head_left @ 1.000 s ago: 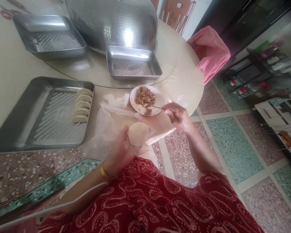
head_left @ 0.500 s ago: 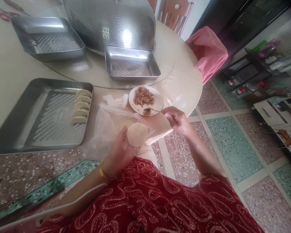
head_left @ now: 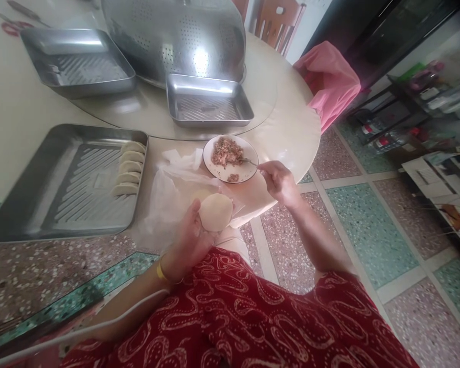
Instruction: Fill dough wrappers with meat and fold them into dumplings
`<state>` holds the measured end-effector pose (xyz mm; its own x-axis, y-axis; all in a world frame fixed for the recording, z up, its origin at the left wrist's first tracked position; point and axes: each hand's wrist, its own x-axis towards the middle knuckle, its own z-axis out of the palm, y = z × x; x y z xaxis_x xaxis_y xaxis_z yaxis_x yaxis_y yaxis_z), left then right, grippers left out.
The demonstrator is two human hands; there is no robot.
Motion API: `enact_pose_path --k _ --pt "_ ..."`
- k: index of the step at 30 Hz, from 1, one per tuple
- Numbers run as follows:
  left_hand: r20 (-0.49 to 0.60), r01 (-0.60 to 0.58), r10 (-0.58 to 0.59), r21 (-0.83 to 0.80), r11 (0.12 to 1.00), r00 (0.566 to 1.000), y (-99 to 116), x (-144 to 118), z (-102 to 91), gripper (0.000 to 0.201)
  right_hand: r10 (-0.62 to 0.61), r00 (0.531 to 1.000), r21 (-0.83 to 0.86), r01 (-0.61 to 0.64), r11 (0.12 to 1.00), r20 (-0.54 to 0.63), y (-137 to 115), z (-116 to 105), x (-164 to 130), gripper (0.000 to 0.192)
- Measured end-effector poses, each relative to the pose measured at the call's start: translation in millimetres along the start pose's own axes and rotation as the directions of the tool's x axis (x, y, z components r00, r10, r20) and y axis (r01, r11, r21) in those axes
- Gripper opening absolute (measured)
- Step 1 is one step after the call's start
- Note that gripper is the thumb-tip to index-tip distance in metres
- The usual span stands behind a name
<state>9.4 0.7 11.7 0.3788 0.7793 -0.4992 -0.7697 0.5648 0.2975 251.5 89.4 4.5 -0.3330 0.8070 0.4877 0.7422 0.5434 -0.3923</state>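
Worktop (head_left: 23,110): round, pale, with a raised turntable at its centre.
Perforated metal dome (head_left: 176,36): large, on the turntable at the far side.
Large steel tray (head_left: 53,194): near left on the worktop; five folded dumplings (head_left: 128,168) lined along its right edge.
Second steel tray (head_left: 72,61): far left, on the turntable rim.
Small steel tray (head_left: 209,105): just in front of the dome and behind the plate.
Pink cloth (head_left: 329,82): draped beyond the worktop's right edge.
Clear plastic sheet (head_left: 168,194): crumpled, between the large tray and the plate.
Plate (head_left: 249,171): white, dark-rimmed, near the worktop edge; minced meat filling (head_left: 226,152) heaped in it, a smaller lump apart at the near rim.
Left hand (head_left: 189,237): palm up, fingers cupped under a round dough wrapper (head_left: 215,211), held flat over the worktop's edge just this side of the plate.
Right hand (head_left: 278,181): pinched closed on the handle of a spoon (head_left: 249,161), whose tip lies at the filling in the plate.
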Motion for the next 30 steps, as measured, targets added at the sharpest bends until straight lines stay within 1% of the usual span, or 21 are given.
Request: enact_pose_path --k 7,9,13,17,20,22,23,25,26,28,29,30 --pt "-0.009 0.019 -0.019 0.012 1.000 1.000 -1.7 0.7 -1.7 0.055 -0.020 0.990 0.173 -0.004 0.985 0.140 -19.8 -14.4 -8.2 0.030" --pt "-0.012 0.019 -0.019 0.010 1.000 1.000 -1.9 0.9 -2.2 0.055 -0.004 0.991 0.200 -0.023 0.979 0.133 -22.4 -16.0 -8.6 0.029" --pt "-0.014 0.009 -0.009 0.007 1.000 1.000 -1.4 1.0 -2.9 0.054 0.075 0.996 0.186 -0.082 0.979 0.044 -21.3 -14.4 -10.4 0.024" --pt "-0.022 0.025 -0.025 -0.007 1.000 0.999 -1.5 1.7 -3.5 0.055 0.131 0.987 0.265 -0.150 0.953 0.087 -21.9 -7.5 -20.0 0.027" --pt "-0.027 0.065 -0.065 -0.010 0.998 0.997 -3.2 6.2 -4.6 0.056 0.249 0.965 0.367 -0.263 0.892 0.085 -23.6 -0.1 -27.6 0.030" --pt "-0.025 0.107 -0.107 -0.003 0.994 0.994 -4.2 12.2 -4.3 0.057 0.366 0.928 0.454 -0.359 0.816 0.076 -22.5 5.2 -28.6 0.030" --pt "-0.028 0.126 -0.125 0.000 0.992 0.992 -4.3 16.0 -3.3 0.057 0.427 0.901 0.502 -0.402 0.765 0.072 -20.9 7.8 -27.5 0.029" --pt "-0.047 0.146 -0.147 -0.006 0.989 0.988 -3.4 24.3 0.4 0.058 0.551 0.830 0.609 -0.479 0.632 0.080 -15.6 12.4 -22.3 0.026" --pt "-0.065 0.152 -0.152 -0.013 0.988 0.986 -2.4 28.6 2.9 0.058 0.613 0.783 0.662 -0.516 0.544 0.106 -12.3 14.0 -18.6 0.023" --pt "-0.098 0.163 -0.166 -0.032 0.986 0.981 0.5 36.2 8.1 0.059 0.701 0.680 0.737 -0.584 0.339 0.216 -6.6 14.5 -10.6 0.019" --pt "-0.108 0.166 -0.170 -0.043 0.985 0.980 2.2 39.3 10.4 0.059 0.717 0.636 0.754 -0.610 0.242 0.285 -4.9 13.3 -7.1 0.017" --pt "-0.108 0.164 -0.169 -0.054 0.985 0.980 3.9 41.8 12.1 0.059 0.716 0.605 0.760 -0.629 0.162 0.348 -4.2 11.2 -4.3 0.016"
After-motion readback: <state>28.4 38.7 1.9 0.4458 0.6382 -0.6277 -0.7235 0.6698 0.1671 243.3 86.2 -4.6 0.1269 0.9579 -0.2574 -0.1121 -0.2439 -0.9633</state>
